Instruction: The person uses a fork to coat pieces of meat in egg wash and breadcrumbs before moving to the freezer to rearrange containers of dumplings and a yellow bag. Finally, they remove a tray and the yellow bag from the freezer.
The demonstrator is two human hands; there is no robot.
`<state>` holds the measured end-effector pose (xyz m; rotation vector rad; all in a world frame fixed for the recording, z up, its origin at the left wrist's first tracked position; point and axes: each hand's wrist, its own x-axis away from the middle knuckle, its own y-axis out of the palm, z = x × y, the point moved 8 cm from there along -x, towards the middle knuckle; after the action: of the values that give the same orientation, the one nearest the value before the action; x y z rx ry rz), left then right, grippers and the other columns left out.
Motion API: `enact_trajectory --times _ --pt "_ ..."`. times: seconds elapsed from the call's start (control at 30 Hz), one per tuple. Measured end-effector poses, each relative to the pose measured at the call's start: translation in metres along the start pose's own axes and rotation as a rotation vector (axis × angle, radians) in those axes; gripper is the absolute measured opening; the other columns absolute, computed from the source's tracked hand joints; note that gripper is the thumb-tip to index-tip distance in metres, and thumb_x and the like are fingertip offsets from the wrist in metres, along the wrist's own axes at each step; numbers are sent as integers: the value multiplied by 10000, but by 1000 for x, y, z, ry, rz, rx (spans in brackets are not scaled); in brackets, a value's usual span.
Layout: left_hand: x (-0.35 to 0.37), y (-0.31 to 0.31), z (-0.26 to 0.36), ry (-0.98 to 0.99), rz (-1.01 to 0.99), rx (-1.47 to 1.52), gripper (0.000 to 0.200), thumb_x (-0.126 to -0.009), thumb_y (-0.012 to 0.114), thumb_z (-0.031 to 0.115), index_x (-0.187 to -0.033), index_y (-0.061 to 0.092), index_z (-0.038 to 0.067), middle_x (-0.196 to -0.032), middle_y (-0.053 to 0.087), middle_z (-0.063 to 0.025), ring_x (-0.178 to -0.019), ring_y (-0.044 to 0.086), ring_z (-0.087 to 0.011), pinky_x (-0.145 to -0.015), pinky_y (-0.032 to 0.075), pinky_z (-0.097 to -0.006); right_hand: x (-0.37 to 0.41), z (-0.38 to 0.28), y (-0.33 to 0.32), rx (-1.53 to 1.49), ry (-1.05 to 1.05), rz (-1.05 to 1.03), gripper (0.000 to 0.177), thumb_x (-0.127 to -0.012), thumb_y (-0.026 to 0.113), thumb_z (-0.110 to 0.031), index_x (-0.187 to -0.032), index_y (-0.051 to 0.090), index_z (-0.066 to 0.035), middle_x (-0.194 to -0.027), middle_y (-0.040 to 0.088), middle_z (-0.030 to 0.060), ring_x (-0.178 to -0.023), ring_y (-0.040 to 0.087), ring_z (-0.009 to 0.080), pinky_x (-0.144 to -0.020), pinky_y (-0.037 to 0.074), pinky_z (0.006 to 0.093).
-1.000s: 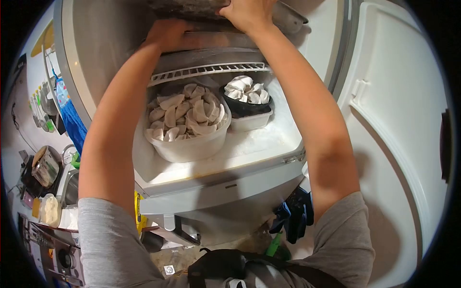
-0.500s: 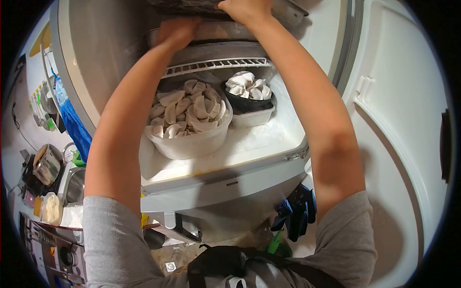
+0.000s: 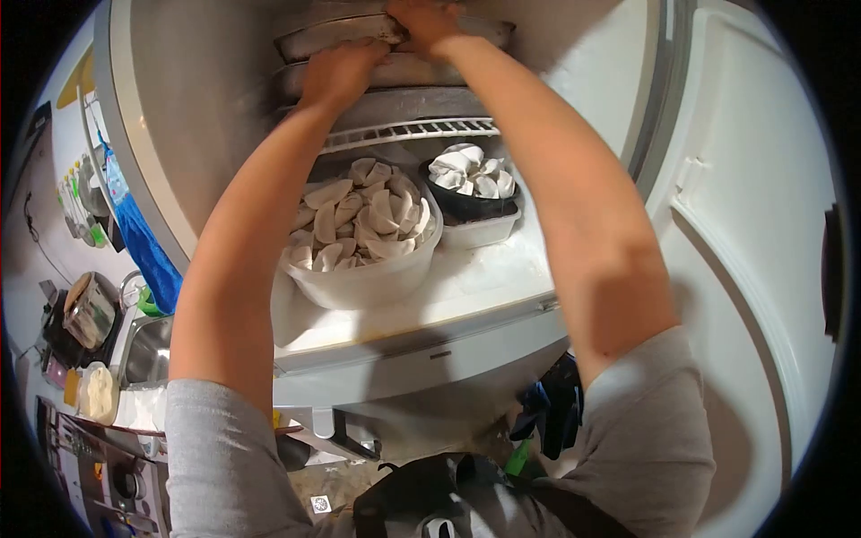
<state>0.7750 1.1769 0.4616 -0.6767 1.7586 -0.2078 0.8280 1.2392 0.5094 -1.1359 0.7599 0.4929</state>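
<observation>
Inside the open freezer, several metal trays are stacked above a white wire shelf [image 3: 408, 132]. My left hand [image 3: 345, 72] is at the front of the stack, its fingers curled at the edge between the upper tray [image 3: 309, 41] and the middle tray [image 3: 435, 70]. Farther back, my right hand [image 3: 429, 29] grips the front edge of the upper tray, its fingertips partly hidden. The lowest tray [image 3: 408, 105] rests on the shelf. Beneath it stand a white tub [image 3: 368, 285] heaped with dumplings [image 3: 363, 211] and a smaller container [image 3: 480, 233] with a black bag and more dumplings [image 3: 471, 170].
The freezer door [image 3: 753, 197] stands wide open at right. Frost covers the compartment floor [image 3: 475, 278]. Dark blue gloves [image 3: 552, 408] hang below on the right. At left are a sink [image 3: 148, 350], a pot [image 3: 90, 309] and a blue cloth [image 3: 139, 233].
The upper tray has moved left and now lies over the stack, with my right hand moving left along with it. My left hand has shifted slightly. The view has tilted a little.
</observation>
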Motion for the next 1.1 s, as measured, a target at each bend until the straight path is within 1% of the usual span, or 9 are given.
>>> enact_trajectory --times 0.13,0.2,0.27,0.33,0.37,0.57,0.67,0.87,1.1 --pt "-3 -4 1 -60 3 0 231 -818 442 260 -989 592 221 -962 610 -84 -876 578 -296 -729 446 -408 12 0 -5 -110 95 28 455 -721 676 -208 -1097 468 -59 -1157 472 176 -1083 447 339 -865 384 394" --pt "-14 -7 -10 -188 -18 26 346 -736 581 265 -1077 565 208 -999 612 -90 -897 578 -300 -742 457 -402 43 -17 -53 -268 161 345 336 -711 670 -160 -990 534 -29 -1043 529 186 -966 512 331 -796 409 402" --pt "-37 16 -36 -256 -160 65 404 -811 514 355 -1116 544 93 -1034 574 -173 -939 562 -320 -763 478 -417 53 -21 -37 -423 146 103 221 -659 664 -94 -822 559 12 -854 558 183 -811 548 323 -703 429 388" --pt "-52 16 -41 -127 119 253 231 -817 472 165 -971 625 88 -941 626 -126 -857 592 -303 -768 433 -429 57 0 24 -39 34 -121 408 -560 583 -166 -960 611 -91 -943 616 122 -867 585 280 -783 441 412" --pt "-48 -2 -31 -278 -25 216 211 -818 468 133 -955 611 62 -971 616 -144 -866 584 -320 -760 436 -420 62 8 42 58 120 -298 456 -567 586 -230 -1006 623 -112 -992 608 158 -949 577 289 -800 474 396" --pt "-55 -4 -21 83 52 -123 216 -846 473 188 -902 584 11 -930 619 -164 -841 575 -346 -737 431 -447 88 13 45 10 186 -168 274 -680 579 -154 -947 628 -118 -950 626 121 -933 571 305 -728 466 412" --pt "-57 -1 -23 -58 -288 -218 366 -798 549 339 -1009 569 41 -959 609 -180 -865 577 -344 -761 436 -449 89 17 45 87 186 -69 244 -704 582 -133 -942 592 -79 -960 617 112 -947 561 306 -717 436 463" --pt "-34 -20 7 106 -118 -189 757 -535 718 500 -1141 528 89 -985 610 -169 -891 587 -319 -770 450 -416 96 13 49 97 175 32 277 -737 638 -210 -922 543 -27 -956 591 148 -983 543 293 -818 318 548" --pt "-29 -28 13 -3 -132 -255 734 -535 743 440 -1157 518 122 -982 615 -153 -889 592 -303 -769 447 -399 88 23 44 10 175 -3 324 -673 690 -210 -944 568 -80 -971 602 118 -987 552 280 -825 335 538"
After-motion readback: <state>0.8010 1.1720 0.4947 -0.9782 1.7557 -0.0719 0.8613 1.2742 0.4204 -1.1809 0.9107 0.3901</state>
